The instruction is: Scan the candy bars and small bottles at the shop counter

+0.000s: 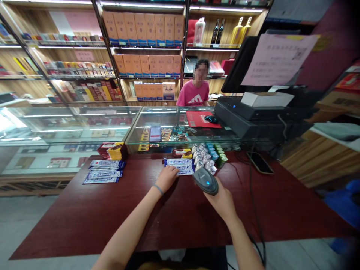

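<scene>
2 hands: L [166, 177] on wrappers [180, 164], R [222, 201] grips scanner [206, 180].

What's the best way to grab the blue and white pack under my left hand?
Probably pinch the blue and white pack across its short width, from above on the near side: it lies flat on the table, cans crowding its right end.
</scene>
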The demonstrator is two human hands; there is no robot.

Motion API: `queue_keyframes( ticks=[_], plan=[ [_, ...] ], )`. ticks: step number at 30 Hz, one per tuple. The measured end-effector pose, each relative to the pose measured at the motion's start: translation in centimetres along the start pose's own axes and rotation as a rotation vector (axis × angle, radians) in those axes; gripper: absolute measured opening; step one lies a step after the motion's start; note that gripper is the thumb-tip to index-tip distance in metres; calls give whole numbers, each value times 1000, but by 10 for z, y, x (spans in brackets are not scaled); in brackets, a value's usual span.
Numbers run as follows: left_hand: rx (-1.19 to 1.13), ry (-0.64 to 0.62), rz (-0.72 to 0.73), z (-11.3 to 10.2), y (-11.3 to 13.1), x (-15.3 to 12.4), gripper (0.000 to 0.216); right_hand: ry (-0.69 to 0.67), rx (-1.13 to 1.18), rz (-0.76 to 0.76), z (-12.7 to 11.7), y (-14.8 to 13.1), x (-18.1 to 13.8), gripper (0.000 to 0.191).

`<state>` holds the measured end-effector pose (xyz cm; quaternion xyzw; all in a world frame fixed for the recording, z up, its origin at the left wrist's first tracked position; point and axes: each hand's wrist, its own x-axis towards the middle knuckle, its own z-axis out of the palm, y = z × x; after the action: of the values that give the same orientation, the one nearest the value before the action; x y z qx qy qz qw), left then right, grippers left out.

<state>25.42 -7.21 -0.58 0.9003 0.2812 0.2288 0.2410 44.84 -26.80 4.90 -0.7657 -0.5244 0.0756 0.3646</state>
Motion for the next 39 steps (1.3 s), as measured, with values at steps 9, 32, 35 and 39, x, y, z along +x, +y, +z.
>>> queue_keyframes(
  ticks=[9, 32, 35, 39],
  plan=[
    [-156, 130, -203, -21, 7, -14, 23, 7, -46, 37, -1, -4, 1, 45],
    [-1401, 379, -742, -56, -34, -51, 26, -166, 60, -155, 55, -62, 13, 34],
    [-1427, 384, -741, -57, -33, -50, 27, -156, 102, -113, 53, -65, 13, 39],
    [-1452, 380, -726, -59, -31, -51, 26, -148, 103, -101, 50, -70, 14, 39]
  ],
)
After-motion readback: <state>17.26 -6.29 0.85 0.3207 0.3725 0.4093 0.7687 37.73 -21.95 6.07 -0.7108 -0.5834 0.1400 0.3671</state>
